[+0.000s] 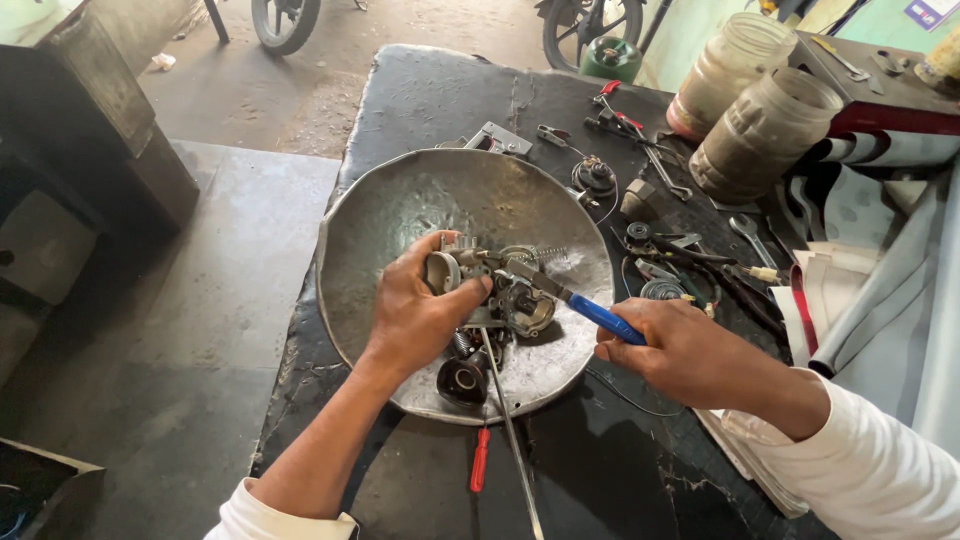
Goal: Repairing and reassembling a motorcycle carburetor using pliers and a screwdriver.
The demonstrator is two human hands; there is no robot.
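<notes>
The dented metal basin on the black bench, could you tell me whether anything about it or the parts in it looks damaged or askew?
The round grey metal basin is hammered and uneven, and its near rim overhangs a red-handled screwdriver. A small coil spring lies loose beside the metal carburettor body that the left hand grips. The right hand holds a blue-handled screwdriver. Nothing looks spilled.

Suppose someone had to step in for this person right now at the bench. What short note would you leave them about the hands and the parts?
Left hand: grips a small metal carburettor-like part over the dented metal bowl.
Right hand: holds a blue-handled screwdriver, its tip set against the part.
In the bowl: a spring, a dark round piece and other small bits.
On the dark table: a red-handled screwdriver in front of the bowl, pliers and spanners to the right, two cloudy plastic jars behind.
Done: the part looks partly stripped, with pieces lying loose.
Left: the part is still in hand, the tool on it.
</notes>
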